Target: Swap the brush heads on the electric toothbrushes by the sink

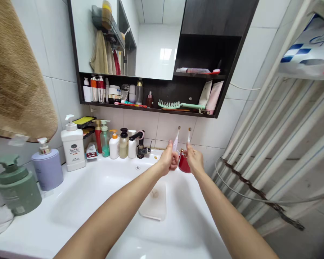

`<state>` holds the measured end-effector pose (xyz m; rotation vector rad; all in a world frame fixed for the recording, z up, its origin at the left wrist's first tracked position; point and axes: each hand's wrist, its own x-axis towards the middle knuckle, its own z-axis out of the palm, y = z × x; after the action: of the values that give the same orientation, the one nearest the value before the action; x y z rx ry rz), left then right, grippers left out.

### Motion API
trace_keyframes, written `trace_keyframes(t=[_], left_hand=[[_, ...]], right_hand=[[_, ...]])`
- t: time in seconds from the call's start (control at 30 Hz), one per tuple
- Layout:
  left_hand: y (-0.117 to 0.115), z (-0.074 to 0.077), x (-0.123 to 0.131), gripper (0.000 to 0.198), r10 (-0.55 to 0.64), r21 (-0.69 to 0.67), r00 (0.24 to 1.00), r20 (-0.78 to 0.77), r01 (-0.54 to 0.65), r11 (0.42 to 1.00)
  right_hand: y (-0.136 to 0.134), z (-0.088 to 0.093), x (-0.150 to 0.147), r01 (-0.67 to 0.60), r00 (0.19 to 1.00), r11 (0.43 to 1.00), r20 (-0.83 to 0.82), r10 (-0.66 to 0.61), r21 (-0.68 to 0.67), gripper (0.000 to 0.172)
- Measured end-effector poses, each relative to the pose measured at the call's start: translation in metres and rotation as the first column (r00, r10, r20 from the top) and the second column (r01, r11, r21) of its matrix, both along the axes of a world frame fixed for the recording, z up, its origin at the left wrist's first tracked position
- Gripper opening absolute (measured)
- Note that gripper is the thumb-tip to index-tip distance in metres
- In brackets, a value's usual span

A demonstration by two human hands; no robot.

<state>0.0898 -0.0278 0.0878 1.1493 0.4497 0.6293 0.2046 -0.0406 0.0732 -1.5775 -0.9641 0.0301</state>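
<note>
My left hand (169,159) is closed, thumb up, around what looks like a pale cup (178,153); only a sliver of its rim shows. A lavender toothbrush (175,141) stands upright there, close behind the thumb. Beside it, my right hand (194,158) is closed at the side of a red cup (184,164), covering the cup's upper right part. Above the right thumb rises a second, whitish toothbrush (189,136), bristle end up. Both hands are over the sink's back right corner. Where the fingers meet the cups is partly hidden.
A white sink (97,187) holds a pale rectangular tray (153,207). A black faucet (142,147) and several pump bottles (114,145) line its back edge. Overhead hangs a mirror cabinet (148,108) with a green hairbrush (182,105). White pipes (259,162) flank the right side.
</note>
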Motion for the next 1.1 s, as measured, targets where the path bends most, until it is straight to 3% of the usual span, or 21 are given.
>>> trace_keyframes(t=[0.07, 0.13, 0.23, 0.33, 0.53, 0.7, 0.83, 1.0, 1.1], left_hand=[[0.001, -0.022, 0.001, 0.056, 0.042, -0.014, 0.996, -0.081, -0.044, 0.999], [0.000, -0.044, 0.001, 0.054, 0.060, -0.042, 0.984, -0.168, -0.068, 0.997], [-0.004, -0.068, -0.004, 0.054, 0.056, -0.077, 0.967, -0.250, -0.078, 0.994], [-0.007, -0.076, -0.010, 0.051, 0.078, -0.054, 0.958, -0.276, -0.097, 0.994], [-0.012, -0.069, -0.018, 0.029, 0.227, 0.099, 0.935, -0.271, -0.208, 0.973], [-0.037, -0.041, -0.010, 0.019, 0.293, 0.243, 0.928, -0.231, -0.237, 0.941], [-0.053, -0.022, -0.002, 0.018, 0.324, 0.334, 0.917, -0.234, -0.237, 0.912], [-0.053, -0.029, -0.016, 0.015, 0.477, 0.528, 0.754, -0.452, -0.205, 0.824], [-0.048, -0.033, -0.030, 0.013, 0.509, 0.582, 0.726, -0.463, -0.184, 0.792]], right_hand=[[0.013, -0.015, 0.025, 0.218, 0.967, 0.962, 0.170, -0.191, -0.162, 0.034], [0.022, -0.030, 0.046, 0.309, 0.938, 0.900, 0.254, -0.236, -0.306, 0.030], [0.026, -0.047, 0.063, 0.272, 0.949, 0.870, 0.264, -0.172, -0.411, 0.024], [0.019, -0.054, 0.063, 0.223, 0.956, 0.883, 0.271, -0.114, -0.412, 0.012], [-0.030, -0.053, 0.039, 0.189, 0.950, 0.929, 0.297, -0.092, -0.319, 0.002], [-0.083, -0.056, -0.004, 0.216, 0.944, 0.926, 0.310, -0.116, -0.311, 0.008], [-0.107, -0.061, -0.035, 0.154, 0.951, 0.924, 0.307, -0.042, -0.351, 0.020], [-0.125, -0.063, -0.074, 0.062, 0.960, 0.909, 0.275, 0.059, -0.411, 0.027], [-0.122, -0.066, -0.089, 0.013, 0.967, 0.902, 0.235, 0.099, -0.432, 0.030]])
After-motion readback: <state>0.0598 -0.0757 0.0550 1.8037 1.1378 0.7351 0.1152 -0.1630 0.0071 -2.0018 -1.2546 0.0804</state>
